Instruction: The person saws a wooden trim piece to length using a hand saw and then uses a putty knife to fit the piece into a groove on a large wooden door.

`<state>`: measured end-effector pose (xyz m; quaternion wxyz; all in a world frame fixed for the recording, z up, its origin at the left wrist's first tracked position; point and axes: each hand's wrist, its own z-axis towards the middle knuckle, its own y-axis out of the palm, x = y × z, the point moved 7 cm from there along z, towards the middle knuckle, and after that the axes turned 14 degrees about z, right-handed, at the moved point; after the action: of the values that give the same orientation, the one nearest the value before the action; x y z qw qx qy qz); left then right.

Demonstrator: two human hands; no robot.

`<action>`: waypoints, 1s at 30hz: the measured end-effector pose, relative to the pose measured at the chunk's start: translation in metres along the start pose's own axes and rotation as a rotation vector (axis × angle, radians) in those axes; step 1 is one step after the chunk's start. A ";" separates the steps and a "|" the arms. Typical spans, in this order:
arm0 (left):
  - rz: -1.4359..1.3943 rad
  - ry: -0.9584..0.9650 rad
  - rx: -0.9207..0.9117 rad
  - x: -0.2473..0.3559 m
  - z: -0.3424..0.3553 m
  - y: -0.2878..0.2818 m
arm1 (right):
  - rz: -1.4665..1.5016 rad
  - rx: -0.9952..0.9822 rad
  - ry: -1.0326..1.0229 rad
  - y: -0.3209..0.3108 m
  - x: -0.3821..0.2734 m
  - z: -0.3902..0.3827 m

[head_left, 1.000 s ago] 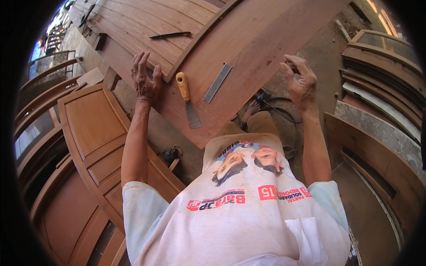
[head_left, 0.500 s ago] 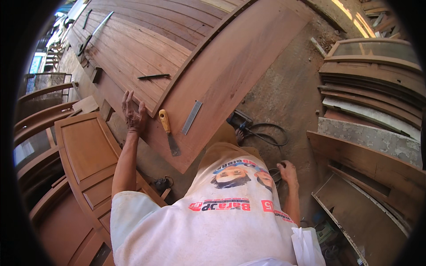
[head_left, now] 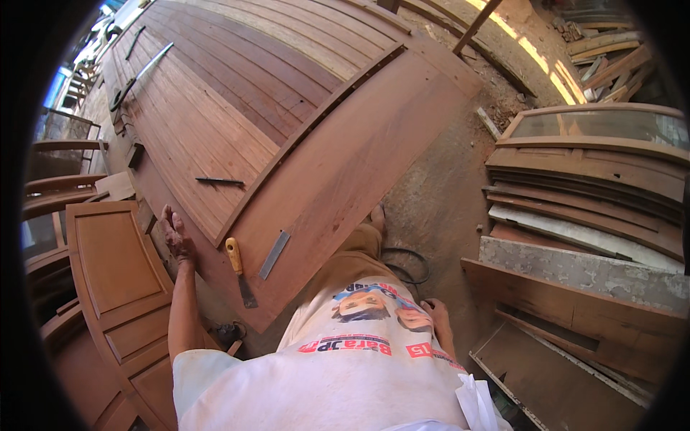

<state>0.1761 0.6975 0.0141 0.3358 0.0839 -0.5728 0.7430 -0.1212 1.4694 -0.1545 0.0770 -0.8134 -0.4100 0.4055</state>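
Note:
My left hand (head_left: pixel 177 235) is at the left edge of a wide reddish-brown wooden board (head_left: pixel 345 187), fingers stretched out and holding nothing; whether it touches the edge I cannot tell. Close to it on the board lie a putty knife (head_left: pixel 234 256) with a yellow handle and a short metal ruler (head_left: pixel 274 254). My right hand (head_left: pixel 438 317) hangs low beside my shirt, its fingers partly hidden. A raised wooden strip (head_left: pixel 316 136) crosses the board, bordering a slatted panel (head_left: pixel 208 136). On the slats rests a thin black pen-like stick (head_left: pixel 220 181).
Farther up the slats lies a long tool with a pale blade and dark handle (head_left: pixel 140 75). A panelled wooden door (head_left: pixel 115 266) leans at the left. Stacked panels and frames (head_left: pixel 582 215) stand at the right. A dark cable (head_left: pixel 413 267) lies on the floor near my legs.
The view has shifted, so the board and tools appear lower and farther left. My left hand has drawn outward from the strip's end. My right hand has moved in against my shirt.

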 end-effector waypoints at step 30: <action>0.174 0.097 -0.103 0.336 -0.034 0.135 | -0.354 -0.068 -1.555 -0.012 -0.690 0.262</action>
<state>-0.1507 0.8471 0.0666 0.3014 -0.0196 -0.5985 0.7420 -0.5493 0.9201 0.0899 -0.1925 -0.2220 -0.4815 0.8257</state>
